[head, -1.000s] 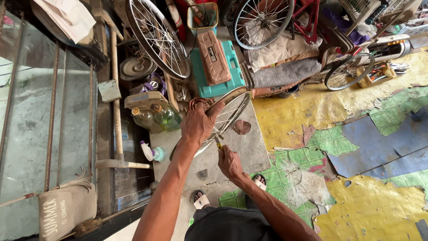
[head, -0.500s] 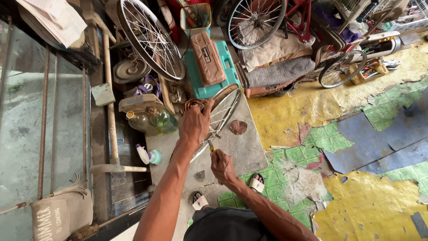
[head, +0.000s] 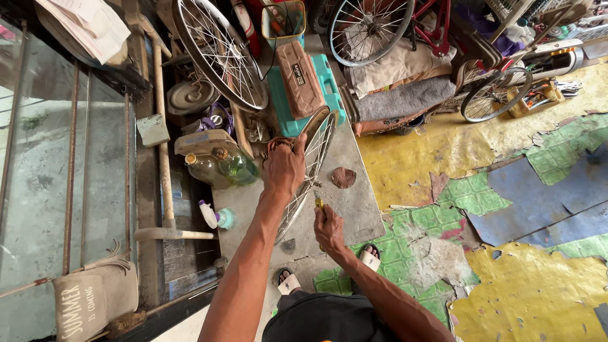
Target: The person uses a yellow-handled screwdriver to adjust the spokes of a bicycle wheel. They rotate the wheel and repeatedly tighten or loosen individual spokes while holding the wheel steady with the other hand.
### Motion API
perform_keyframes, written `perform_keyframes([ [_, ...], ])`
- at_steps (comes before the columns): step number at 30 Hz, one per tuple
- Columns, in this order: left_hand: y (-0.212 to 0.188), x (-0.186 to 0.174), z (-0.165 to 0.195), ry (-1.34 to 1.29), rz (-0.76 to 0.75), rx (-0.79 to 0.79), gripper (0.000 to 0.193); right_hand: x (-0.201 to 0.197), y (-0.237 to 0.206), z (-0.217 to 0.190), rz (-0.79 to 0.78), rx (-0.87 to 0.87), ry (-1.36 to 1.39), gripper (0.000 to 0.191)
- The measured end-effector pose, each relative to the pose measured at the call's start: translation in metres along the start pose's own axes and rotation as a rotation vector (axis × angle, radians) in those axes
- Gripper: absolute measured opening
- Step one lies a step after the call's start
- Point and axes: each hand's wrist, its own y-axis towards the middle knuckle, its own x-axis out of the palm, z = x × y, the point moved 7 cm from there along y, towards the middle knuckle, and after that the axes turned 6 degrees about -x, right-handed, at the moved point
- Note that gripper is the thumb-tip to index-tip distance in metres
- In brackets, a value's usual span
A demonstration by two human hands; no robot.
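1. The left hand (head: 284,168) was closed over the top edge of a bare bicycle rim (head: 308,166), fingers curled round the metal, arm stretched out straight from below.
2. The right hand (head: 329,229) was closed as a fist round a small yellow-handled tool (head: 318,204); its tip stood just beside the spokes, contact or not I cannot tell.
3. The rim stood upright on its edge on a grey slab (head: 354,202), thin wire spokes crossing inside, top leaning twd. a teal plastic case (head: 329,79).
4. Room for moving: the slab was narrow. Left edge was close to glass bottles (head: 221,168) & a spray bottle (head: 218,217); a long pale wooden handle (head: 163,145) lay along that side.
5. Behind the rim, the case w/ a brown box (head: 299,77) on it blocked the far end. A big spoked wheel (head: 218,54) leaned just left of it.
6. Right side was more open: floor w/ peeling yellow paint (head: 411,158), green patterned sheet (head: 443,209) & blue patches (head: 544,196), torn and rough.
7. A small brown flat piece (head: 343,177) lay on the slab, near the rim but apart from it.
8. Two feet in white sandals (head: 370,258) stood at the near edge of the slab.
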Motion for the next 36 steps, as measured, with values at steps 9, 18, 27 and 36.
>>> perform_keyframes([
  [9,0.015,0.016,-0.013,0.058,-0.015,0.002,0.072,0.009,0.002,-0.015,0.032,-0.118,-0.016,0.03],
  [18,0.017,0.007,-0.009,0.046,0.008,-0.01,0.076,0.005,0.002,-0.021,0.016,-0.201,0.011,0.031],
  [27,0.02,0.0,-0.013,0.031,0.049,-0.034,0.084,0.01,0.004,-0.015,-0.019,-0.079,0.048,0.027],
  [36,0.03,-0.005,-0.026,-0.023,0.036,-0.113,0.08,0.013,0.006,-0.024,-0.012,-0.136,-0.036,0.029],
])
